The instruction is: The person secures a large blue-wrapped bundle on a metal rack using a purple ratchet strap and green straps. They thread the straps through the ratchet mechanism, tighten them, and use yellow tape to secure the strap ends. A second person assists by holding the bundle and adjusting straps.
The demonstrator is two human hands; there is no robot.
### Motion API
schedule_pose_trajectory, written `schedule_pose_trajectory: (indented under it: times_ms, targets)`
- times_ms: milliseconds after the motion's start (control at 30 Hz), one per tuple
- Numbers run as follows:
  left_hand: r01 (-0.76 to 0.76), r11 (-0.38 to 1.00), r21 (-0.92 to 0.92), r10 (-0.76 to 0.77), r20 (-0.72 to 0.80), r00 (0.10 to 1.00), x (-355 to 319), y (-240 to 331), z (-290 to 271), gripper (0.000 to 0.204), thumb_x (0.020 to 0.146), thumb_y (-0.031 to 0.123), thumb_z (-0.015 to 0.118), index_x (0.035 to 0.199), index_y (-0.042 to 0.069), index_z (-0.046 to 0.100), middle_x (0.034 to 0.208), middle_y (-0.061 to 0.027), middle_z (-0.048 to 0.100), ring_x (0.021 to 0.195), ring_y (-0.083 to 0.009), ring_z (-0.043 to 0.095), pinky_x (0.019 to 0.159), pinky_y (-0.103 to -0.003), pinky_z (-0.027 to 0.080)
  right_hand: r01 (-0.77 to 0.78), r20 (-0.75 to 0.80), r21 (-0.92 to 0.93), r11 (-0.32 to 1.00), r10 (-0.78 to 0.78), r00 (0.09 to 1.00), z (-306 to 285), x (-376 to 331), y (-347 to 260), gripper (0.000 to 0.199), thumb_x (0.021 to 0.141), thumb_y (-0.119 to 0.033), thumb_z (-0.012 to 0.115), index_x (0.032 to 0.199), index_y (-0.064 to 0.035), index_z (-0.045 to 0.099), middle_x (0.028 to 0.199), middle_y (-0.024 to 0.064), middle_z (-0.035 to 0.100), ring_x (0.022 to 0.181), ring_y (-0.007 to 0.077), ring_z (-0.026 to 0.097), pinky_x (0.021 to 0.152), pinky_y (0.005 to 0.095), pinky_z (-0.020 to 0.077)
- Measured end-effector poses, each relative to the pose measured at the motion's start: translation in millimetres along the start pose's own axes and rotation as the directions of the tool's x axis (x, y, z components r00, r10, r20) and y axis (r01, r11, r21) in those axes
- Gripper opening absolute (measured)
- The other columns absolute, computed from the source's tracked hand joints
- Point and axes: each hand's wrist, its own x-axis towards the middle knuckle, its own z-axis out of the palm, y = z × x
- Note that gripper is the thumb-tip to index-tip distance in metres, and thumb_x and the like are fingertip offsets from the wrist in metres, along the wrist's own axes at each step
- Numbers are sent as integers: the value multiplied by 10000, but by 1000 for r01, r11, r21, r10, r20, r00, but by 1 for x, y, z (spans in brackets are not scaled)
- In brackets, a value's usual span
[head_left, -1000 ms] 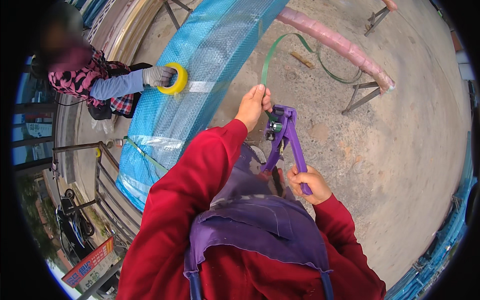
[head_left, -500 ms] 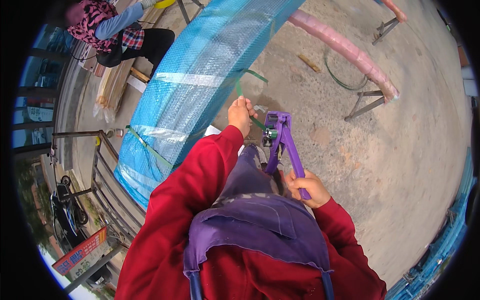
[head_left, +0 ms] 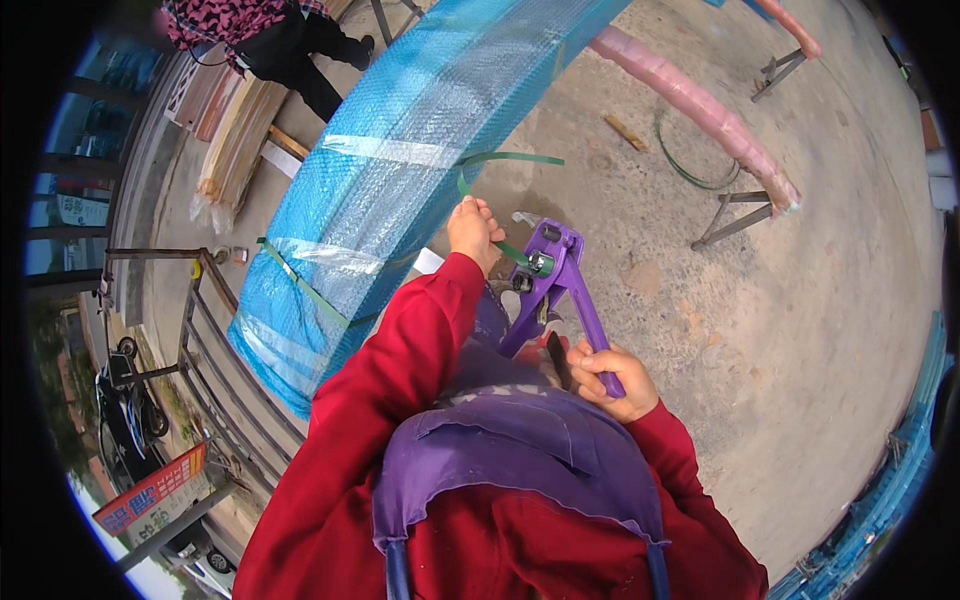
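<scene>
A long bundle wrapped in blue bubble film (head_left: 420, 150) runs from upper right to lower left. A green plastic strap (head_left: 510, 160) comes off its side. My left hand (head_left: 472, 228) pinches this strap beside the bundle. My right hand (head_left: 610, 378) is closed on the handle of a purple strapping tool (head_left: 552, 280), which the strap feeds into. Both arms wear red sleeves.
A second bundle wrapped in pink (head_left: 700, 105) rests on a metal stand (head_left: 735, 215) at upper right. Another person in a patterned top (head_left: 255, 30) stands at the far end. A loose green strap loop (head_left: 690, 165) lies on the concrete. A metal railing (head_left: 215, 370) runs along the left.
The other person has moved away from the bundle toward the top edge, their hand and yellow tape roll gone from the film. My hands and the purple tool sit lower in view.
</scene>
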Motion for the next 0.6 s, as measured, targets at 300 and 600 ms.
schedule_pose_trajectory:
  times_ms: [300,600]
  targets:
    - [74,997,-26,-73,35,997,-32,8,1,219,1008,230,335,858,102,432,591,43,305,467,-87,255,434,-259,229,20,-27,28,999,-19,999,-5,11,4,133,809,-6,532,855,-80,431,755,37,434,481,96,401,397,222,296]
    - [66,969,238,-64,-16,998,-20,78,-92,246,999,312,374,864,124,456,588,78,294,461,-51,234,409,-232,184,406,-219,-142,903,-429,876,-33,-22,-53,108,808,-5,501,869,-76,448,804,47,463,489,86,411,340,206,276]
